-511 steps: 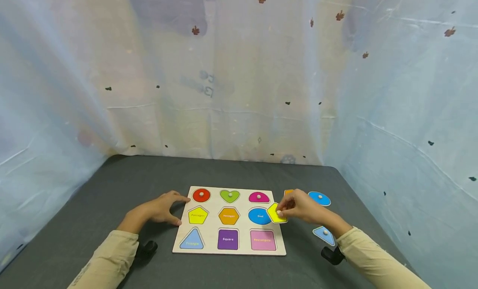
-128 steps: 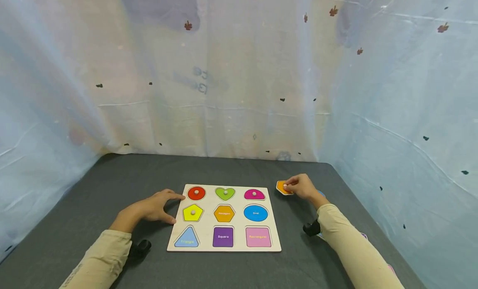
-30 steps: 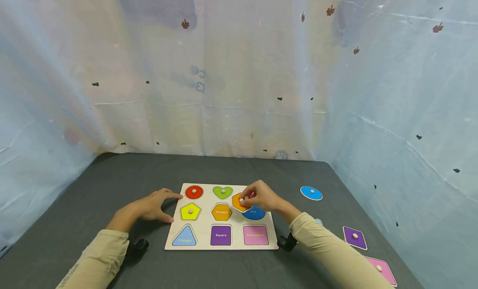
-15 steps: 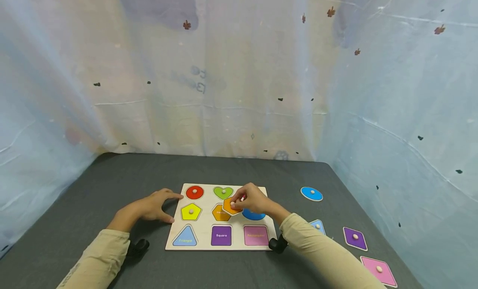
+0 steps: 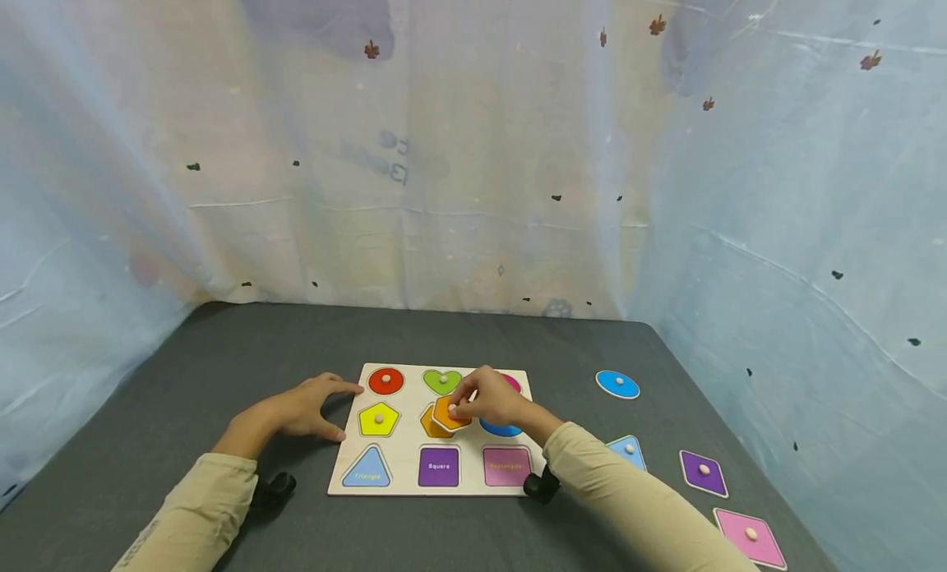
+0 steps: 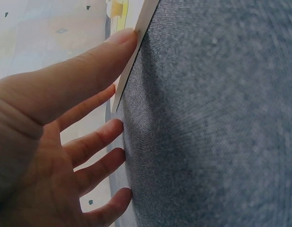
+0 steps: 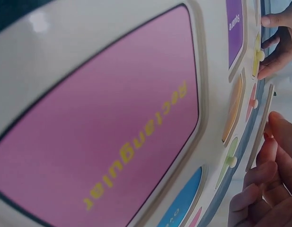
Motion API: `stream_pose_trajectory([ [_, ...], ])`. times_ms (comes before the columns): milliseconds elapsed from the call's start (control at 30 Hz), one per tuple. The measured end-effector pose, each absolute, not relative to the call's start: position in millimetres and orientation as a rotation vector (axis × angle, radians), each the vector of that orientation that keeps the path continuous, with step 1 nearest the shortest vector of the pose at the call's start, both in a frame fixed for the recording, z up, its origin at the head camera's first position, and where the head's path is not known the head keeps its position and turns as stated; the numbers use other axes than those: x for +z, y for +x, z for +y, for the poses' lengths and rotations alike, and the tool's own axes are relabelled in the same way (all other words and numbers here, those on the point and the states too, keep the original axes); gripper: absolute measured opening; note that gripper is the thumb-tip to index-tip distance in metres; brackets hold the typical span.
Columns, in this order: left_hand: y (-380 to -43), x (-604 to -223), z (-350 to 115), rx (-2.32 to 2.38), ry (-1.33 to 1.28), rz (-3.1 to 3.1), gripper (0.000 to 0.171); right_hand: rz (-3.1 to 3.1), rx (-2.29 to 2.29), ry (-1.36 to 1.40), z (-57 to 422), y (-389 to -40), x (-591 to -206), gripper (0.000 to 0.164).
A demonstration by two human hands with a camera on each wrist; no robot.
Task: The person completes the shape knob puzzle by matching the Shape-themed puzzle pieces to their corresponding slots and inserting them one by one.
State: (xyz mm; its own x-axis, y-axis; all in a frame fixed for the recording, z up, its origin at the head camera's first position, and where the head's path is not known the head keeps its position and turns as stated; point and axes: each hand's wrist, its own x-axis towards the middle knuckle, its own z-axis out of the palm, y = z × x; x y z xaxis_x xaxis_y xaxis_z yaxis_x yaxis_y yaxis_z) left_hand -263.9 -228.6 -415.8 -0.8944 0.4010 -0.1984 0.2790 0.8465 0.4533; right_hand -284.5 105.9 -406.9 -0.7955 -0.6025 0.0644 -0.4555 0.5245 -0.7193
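My right hand point(image 5: 488, 398) pinches the small knob of an orange hexagon puzzle piece point(image 5: 446, 413) over the middle of a wooden shape board point(image 5: 407, 465). In the head view the piece overlaps the printed orange hexagon recess point(image 5: 429, 425); the right wrist view shows the piece point(image 7: 262, 127) edge-on, raised above the board. My left hand point(image 5: 312, 409) lies at the board's left edge, thumb and forefinger spread against it. In the left wrist view the thumb point(image 6: 122, 40) touches that edge while the other fingers are spread. A red circle, green heart, magenta half circle and yellow pentagon point(image 5: 379, 419) sit in their recesses.
Right of the board, loose knobbed pieces lie on the grey cloth: a blue oval point(image 5: 617, 384), a light blue triangle point(image 5: 629, 452) partly behind the right sleeve, a purple square point(image 5: 704, 473) and a pink rectangle point(image 5: 750, 537). Pale curtains hang behind and beside the table.
My right hand picked up the orange hexagon right of the board and carried it left over the hexagon recess. The yellow pentagon, held earlier, now sits in the board. The left hand stays put.
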Motion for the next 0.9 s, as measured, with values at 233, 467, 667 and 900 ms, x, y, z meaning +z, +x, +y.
stream_pose_trajectory([
  [233, -264.9, -418.3, -229.0, 0.606, 0.503, 2.740, 0.082, 2.584, -1.111, -0.861, 102.8, -284.5, -406.8, 0.007],
  [467, -264.2, -418.5, -230.0, 0.625, 0.516, 2.734, 0.081, 2.585, -1.112, -0.845, 100.6, -285.1, -406.5, 0.008],
  [667, -263.8, -416.4, -228.9, 0.621, 0.505, 2.732, 0.082, 2.587, -1.111, -0.822, 99.3, -286.4, -408.8, 0.007],
  [900, -262.5, -414.8, -228.4, 0.626, 0.521, 2.739, 0.081, 2.605, -1.101, -0.805, 94.6, -287.8, -413.7, 0.005],
])
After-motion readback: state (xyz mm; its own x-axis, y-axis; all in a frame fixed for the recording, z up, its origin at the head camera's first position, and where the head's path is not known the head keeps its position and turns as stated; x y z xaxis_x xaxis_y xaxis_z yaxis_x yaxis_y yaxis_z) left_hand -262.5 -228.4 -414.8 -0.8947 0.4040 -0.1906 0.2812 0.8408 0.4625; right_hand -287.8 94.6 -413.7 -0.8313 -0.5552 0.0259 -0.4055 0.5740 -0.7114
